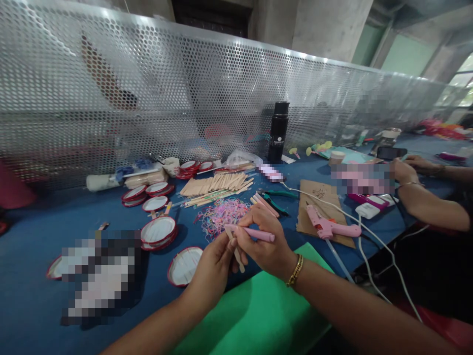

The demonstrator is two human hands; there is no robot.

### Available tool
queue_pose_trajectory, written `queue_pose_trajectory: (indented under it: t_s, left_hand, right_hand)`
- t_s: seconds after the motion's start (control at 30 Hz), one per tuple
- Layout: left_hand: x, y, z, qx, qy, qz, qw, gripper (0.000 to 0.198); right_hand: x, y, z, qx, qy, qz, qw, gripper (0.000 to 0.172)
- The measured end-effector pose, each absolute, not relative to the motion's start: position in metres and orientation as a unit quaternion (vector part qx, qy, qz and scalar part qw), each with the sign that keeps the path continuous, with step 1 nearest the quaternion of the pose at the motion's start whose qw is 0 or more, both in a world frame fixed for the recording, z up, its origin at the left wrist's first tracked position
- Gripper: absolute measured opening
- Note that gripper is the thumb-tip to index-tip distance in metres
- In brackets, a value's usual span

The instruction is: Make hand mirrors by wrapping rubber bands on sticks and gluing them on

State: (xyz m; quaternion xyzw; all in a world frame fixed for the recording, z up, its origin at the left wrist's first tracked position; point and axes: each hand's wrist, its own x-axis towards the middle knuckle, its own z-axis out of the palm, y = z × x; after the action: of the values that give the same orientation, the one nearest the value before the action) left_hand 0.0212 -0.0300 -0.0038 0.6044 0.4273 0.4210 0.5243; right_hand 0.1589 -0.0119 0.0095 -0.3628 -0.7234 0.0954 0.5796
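Observation:
My left hand [214, 266] is closed on a wooden craft stick [240, 265], which it holds at a slant. In my right hand [264, 241] a pink marker [263, 234] is gripped like a pen, its tip end at the upper part of the stick; whether it touches is hard to tell. Just beyond both hands lies a heap of thin coloured loops [221, 214], like small rubber bands. A green sheet [251, 315] is spread below my forearms. Beside my left hand rests a round red-rimmed lid [184, 266].
Several red-rimmed lids [158, 230] and a craft stick pile [214, 184] are on the left. Pliers [275, 201] and markers [266, 204] lie ahead. A pink glue gun [332, 228] rests on cardboard [305, 217], cables nearby. A black thermos [278, 138] stands behind; another person's arm [432, 197] is right.

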Motion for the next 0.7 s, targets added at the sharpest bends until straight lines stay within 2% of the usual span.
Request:
queue_pose_trajectory:
  t_s: [0.7]
  left_hand:
    - [0.0194, -0.0286, -0.0071, 0.609, 0.436, 0.411, 0.520, 0.038]
  right_hand:
    - [0.1635, -0.0076, 0.0046, -0.360, -0.714, 0.084, 0.594, 0.015]
